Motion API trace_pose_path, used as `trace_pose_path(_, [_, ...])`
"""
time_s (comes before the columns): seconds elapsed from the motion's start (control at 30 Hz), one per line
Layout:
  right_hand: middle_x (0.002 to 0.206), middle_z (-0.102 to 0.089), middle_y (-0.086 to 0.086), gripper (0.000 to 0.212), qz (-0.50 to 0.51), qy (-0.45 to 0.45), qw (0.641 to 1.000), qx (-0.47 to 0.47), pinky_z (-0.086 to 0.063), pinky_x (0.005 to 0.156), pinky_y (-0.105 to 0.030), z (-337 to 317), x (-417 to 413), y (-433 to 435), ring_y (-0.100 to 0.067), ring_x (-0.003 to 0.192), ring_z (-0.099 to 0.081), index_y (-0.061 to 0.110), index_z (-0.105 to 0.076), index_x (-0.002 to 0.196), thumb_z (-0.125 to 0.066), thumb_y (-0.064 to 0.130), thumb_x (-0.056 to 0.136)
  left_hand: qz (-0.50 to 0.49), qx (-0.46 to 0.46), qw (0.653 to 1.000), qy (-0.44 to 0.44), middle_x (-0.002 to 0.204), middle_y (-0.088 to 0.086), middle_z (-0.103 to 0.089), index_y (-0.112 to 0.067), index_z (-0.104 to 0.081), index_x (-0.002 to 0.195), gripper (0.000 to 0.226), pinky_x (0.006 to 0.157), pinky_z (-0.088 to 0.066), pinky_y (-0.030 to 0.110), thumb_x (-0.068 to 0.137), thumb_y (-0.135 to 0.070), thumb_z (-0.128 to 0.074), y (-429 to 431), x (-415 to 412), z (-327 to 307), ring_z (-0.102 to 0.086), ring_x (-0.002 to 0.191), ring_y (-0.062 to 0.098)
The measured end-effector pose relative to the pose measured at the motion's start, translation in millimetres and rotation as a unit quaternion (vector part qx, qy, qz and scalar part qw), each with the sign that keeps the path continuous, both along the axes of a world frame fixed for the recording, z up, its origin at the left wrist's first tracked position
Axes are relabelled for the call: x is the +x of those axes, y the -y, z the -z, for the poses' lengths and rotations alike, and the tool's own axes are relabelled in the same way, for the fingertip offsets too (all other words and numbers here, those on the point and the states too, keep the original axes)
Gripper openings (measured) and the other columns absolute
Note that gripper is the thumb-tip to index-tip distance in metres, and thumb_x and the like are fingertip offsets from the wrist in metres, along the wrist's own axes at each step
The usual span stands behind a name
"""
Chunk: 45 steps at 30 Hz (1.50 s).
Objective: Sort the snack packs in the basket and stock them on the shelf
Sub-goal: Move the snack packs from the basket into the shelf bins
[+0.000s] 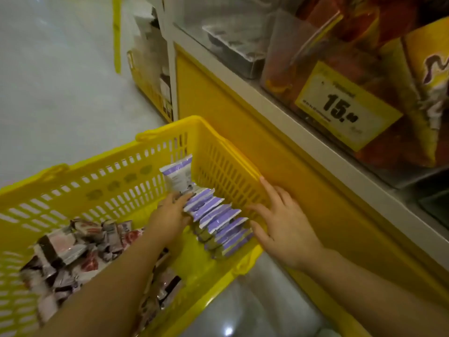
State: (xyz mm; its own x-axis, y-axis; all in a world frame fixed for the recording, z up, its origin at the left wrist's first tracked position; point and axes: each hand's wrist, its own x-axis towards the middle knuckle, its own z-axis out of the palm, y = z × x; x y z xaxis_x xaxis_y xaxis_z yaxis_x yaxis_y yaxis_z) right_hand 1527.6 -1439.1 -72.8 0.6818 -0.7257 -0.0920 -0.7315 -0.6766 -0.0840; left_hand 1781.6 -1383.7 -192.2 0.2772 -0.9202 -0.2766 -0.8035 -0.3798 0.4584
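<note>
Your left hand point(170, 212) is inside the yellow basket point(97, 188). Its fingers are fairly straight and pressed together against the left side of a row of purple packs point(216, 220); it pinches nothing that you can see. Your right hand point(279, 222) is at the basket's right wall. Its fingers are spread on the row's other side and its forefinger lies up along the wall. It is not curled round any pack.

The purple packs stand on edge, overlapping, along the right end of the basket. One more purple pack point(177, 176) leans upright in the far right corner, just past the row. A loose heap of red and brown packs point(73, 246) fills the basket's left part, well apart from the row.

Beyond the basket's right wall is the shelf point(279, 113), with a white front edge over a yellow base. A yellow price tag point(345, 108) reading 15 hangs there, in front of orange bags point(340, 62).
</note>
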Motion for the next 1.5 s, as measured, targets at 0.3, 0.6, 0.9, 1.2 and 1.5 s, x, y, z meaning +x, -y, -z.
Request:
trace_pose_path(0.3, [0.157, -0.022, -0.011, 0.042, 0.010, 0.037, 0.999, -0.004, -0.033, 0.101, -0.043, 4, 0, 0, -0.032, 0.131, -0.033, 0.028, -0.067, 0.112, -0.040, 0.049, 0.087, -0.087, -0.142, 0.976, 0.139, 0.152, 0.021, -0.025, -0.015, -0.063, 0.120, 0.046, 0.107, -0.029, 0.057, 0.076, -0.020, -0.074, 21, 7, 20, -0.019, 0.138, 0.045])
trace_pose_path(0.6, [0.159, -0.019, -0.007, 0.048, 0.009, 0.043, 0.999, -0.014, -0.031, 0.101, -0.040, 7, -3, 0, -0.028, 0.133, -0.030, 0.030, -0.066, 0.111, -0.030, 0.051, 0.088, -0.035, -0.078, 0.974, 0.210, 0.120, 0.022, -0.049, -0.018, -0.064, 0.121, 0.048, 0.088, -0.042, 0.047, 0.081, -0.044, -0.067, 50, 9, 10, -0.052, 0.105, 0.043])
trace_pose_path(0.9, [0.160, -0.010, -0.009, 0.041, -0.016, 0.013, 1.000, 0.004, -0.028, 0.105, -0.039, 3, -1, 3, -0.028, 0.137, -0.022, 0.028, -0.061, 0.119, -0.039, 0.050, 0.091, -0.042, -0.088, 0.982, 0.163, 0.118, 0.020, -0.049, -0.018, -0.061, 0.129, 0.054, 0.071, -0.049, 0.041, 0.085, -0.051, -0.064, 30, 12, -19, -0.058, 0.097, 0.041])
trace_pose_path(1.2, [0.143, -0.041, -0.011, 0.066, -0.059, -0.073, 0.985, 0.145, -0.039, 0.103, -0.036, -102, 25, -16, -0.030, 0.130, -0.042, 0.018, -0.034, 0.144, -0.061, 0.042, 0.089, 0.069, -0.159, 0.982, 0.078, 0.111, 0.016, -0.053, -0.012, -0.068, 0.116, 0.048, 0.078, -0.041, 0.031, 0.075, -0.034, -0.079, -20, 15, -179, -0.056, 0.098, 0.033])
trace_pose_path(1.5, [0.134, -0.054, 0.007, 0.080, -0.029, 0.318, 0.928, 0.194, -0.043, 0.098, -0.022, -203, 2, -85, -0.003, 0.117, -0.054, 0.023, -0.041, 0.139, -0.083, 0.030, 0.072, 0.122, -0.156, 0.976, -0.088, 0.079, 0.012, -0.069, -0.011, -0.069, 0.078, 0.045, 0.065, -0.044, 0.027, 0.064, -0.052, -0.077, -89, -47, -338, -0.056, 0.065, 0.010])
